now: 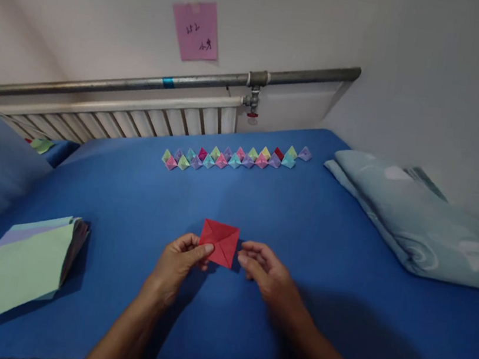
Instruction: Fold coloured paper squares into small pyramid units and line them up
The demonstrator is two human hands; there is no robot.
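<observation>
A folded red paper square [224,240] with creases running to its middle is pinched at its lower left between the thumb and fingers of my left hand [181,263]. Just off the paper's right edge is my right hand [266,269], its fingers curled loosely and apart, with nothing visible in them. Beyond both hands, small folded paper pieces [236,159] in pink, green, purple, yellow and blue stand in two staggered rows on the blue sheet [129,200].
A stack of coloured paper sheets [22,268] lies at the left, pale green on top. Folded pale teal bedding [420,223] is at the right. Behind run a radiator [159,119] and a metal pipe [114,86] with a valve [254,101]. A pink note [197,31] hangs on the wall.
</observation>
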